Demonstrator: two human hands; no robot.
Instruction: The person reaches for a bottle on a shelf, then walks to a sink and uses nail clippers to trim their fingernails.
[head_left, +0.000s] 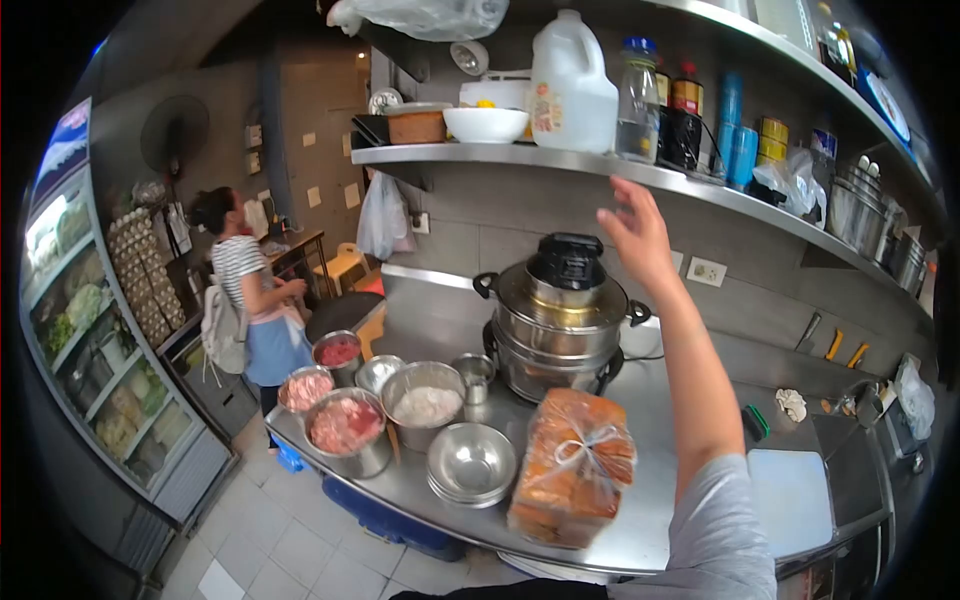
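Observation:
My right hand (640, 232) is raised on a stretched arm in a grey sleeve, just below the front edge of the steel shelf (480, 153). Its fingers are apart and nothing is in them. Under and left of it stands a steel steamer pot (555, 335) with a black-handled lid, and a black object (568, 262) sits on top. A bag of sliced bread (572, 465), tied at the top, lies on the counter below my forearm. Beside the bread is a stack of steel bowls (472, 462). My left hand is out of view.
Steel pots of raw meat (345, 425) and a pot of white powdery food (425, 405) stand at the counter's left. Above are a plastic jug (573, 90), a white bowl (486, 125) and bottles (686, 105). A person (245, 290) stands near a glass-door fridge (95, 330).

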